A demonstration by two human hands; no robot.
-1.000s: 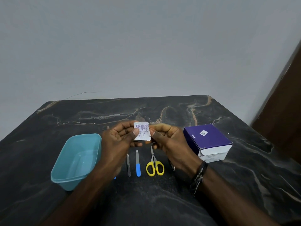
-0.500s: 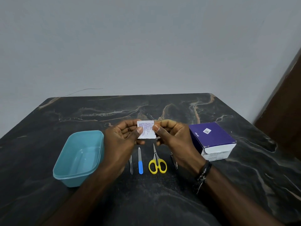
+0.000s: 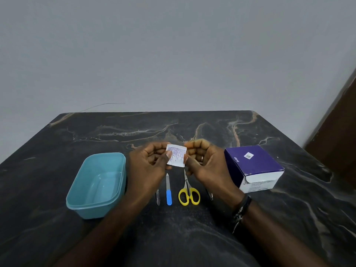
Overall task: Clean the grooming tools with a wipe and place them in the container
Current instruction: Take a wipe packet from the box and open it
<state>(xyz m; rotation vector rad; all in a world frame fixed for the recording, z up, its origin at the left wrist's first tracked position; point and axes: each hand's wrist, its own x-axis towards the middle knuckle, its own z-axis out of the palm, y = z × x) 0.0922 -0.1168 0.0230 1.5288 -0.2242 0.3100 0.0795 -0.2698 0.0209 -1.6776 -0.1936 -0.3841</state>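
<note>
A small white wipe sachet (image 3: pixel 176 155) with purple print is held above the table between both hands. My left hand (image 3: pixel 149 164) pinches its left edge and my right hand (image 3: pixel 204 161) pinches its right edge. Below them lie the tools in a row: a thin metal tool (image 3: pixel 158 198) partly hidden by my left wrist, a nail file (image 3: pixel 168 189) with a blue handle, yellow-handled scissors (image 3: pixel 188 193), and a metal tool (image 3: pixel 210 195) mostly hidden by my right wrist. An empty teal container (image 3: pixel 96 185) stands to the left.
A purple and white box (image 3: pixel 253 167) stands to the right of the tools. The dark marble table (image 3: pixel 192 237) runs to a grey wall at the back. A brown wooden panel (image 3: pixel 339 132) rises at the far right.
Both hands have stayed together on the sachet. The sachet is tilted a little more than before. The view has shifted slightly.
</note>
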